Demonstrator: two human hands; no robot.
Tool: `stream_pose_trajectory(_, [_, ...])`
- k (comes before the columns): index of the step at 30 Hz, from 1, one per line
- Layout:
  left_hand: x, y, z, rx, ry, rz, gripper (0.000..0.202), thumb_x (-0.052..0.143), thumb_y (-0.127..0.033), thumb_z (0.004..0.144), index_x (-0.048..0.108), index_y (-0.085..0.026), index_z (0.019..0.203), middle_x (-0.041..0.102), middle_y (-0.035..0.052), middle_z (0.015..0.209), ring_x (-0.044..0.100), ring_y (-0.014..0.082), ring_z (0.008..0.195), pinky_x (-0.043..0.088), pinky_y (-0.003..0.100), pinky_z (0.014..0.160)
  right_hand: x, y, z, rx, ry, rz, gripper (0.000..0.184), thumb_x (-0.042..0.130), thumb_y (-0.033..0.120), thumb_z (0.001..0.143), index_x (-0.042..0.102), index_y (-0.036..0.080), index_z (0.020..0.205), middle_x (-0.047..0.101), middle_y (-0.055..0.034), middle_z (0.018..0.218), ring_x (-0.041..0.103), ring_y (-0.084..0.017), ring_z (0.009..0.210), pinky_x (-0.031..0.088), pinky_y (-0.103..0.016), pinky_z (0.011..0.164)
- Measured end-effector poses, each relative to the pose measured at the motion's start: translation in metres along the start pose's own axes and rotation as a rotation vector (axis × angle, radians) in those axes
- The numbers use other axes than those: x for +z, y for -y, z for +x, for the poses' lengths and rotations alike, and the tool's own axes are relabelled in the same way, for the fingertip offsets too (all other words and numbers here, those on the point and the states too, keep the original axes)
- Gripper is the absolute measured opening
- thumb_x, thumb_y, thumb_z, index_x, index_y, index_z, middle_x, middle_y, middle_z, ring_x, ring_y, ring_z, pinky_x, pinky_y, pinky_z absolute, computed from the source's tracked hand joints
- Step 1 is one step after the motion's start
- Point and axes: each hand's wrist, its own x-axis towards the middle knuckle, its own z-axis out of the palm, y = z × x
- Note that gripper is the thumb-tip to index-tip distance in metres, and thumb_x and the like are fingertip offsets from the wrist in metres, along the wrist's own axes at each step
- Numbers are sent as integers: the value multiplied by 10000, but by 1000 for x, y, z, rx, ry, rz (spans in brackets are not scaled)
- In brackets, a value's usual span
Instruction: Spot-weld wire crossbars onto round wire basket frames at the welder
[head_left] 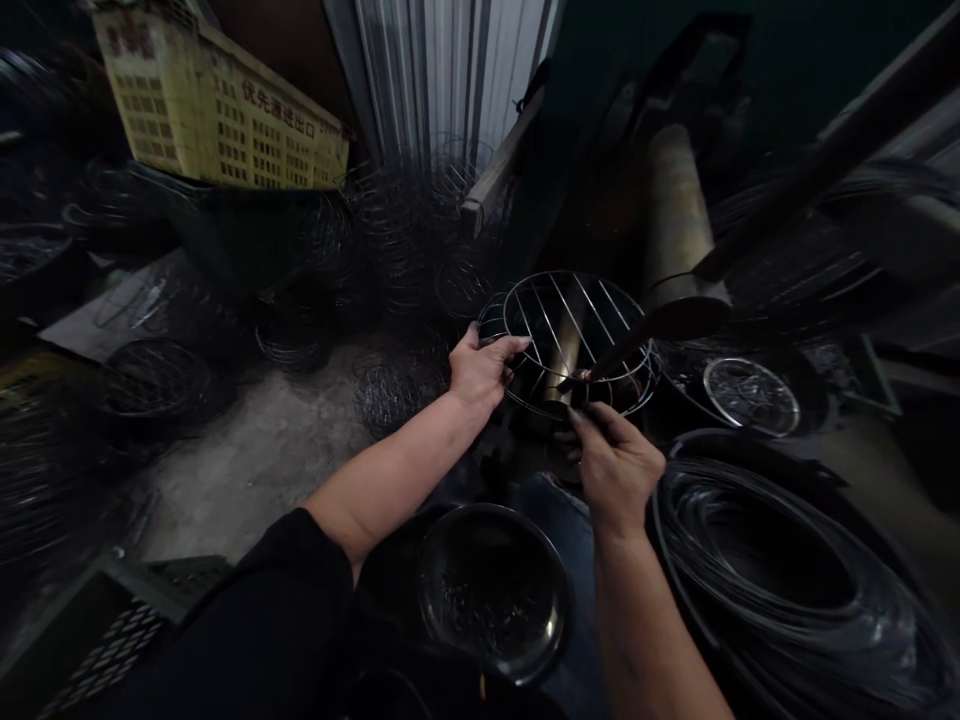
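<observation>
A round wire basket frame [574, 340] with parallel cross wires sits tilted in front of me, over a brass-coloured electrode post [564, 350]. My left hand [484, 368] grips its left rim, fingers curled over the wire. My right hand [615, 462] holds the near rim from below, fingers pinched on the wire. A dark pointed arm [622, 345] of the machine reaches onto the frame from the right.
Several finished wire baskets [397, 250] are piled at the back and left on the concrete floor. A big coil of black wire [780, 580] lies at the right. A metal bowl [495, 590] sits near my lap. A yellow crate [217, 110] stands at the upper left.
</observation>
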Motion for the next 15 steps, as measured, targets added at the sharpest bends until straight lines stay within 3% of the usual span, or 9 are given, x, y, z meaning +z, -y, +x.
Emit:
stream_pose_trajectory(7, [3,-3,-3,-34,-32,-14,928,789,-12,587,463,-176,1440,502,-100,598,456,70,489,299,187,458,8,-11,0,1,-80,106,312,825,392,620,748,151,802,709,-17,685,696,-193,538,558,-282,512])
stream_pose_trajectory(15, [0,4,1,-12,-27,-27,960,822,-28,580,476,-185,1461,514,-95,589,452,69,489,298,187,459,15,-11,-2,-5,-136,232,277,866,334,586,735,156,753,687,8,659,692,-175,525,577,-260,494])
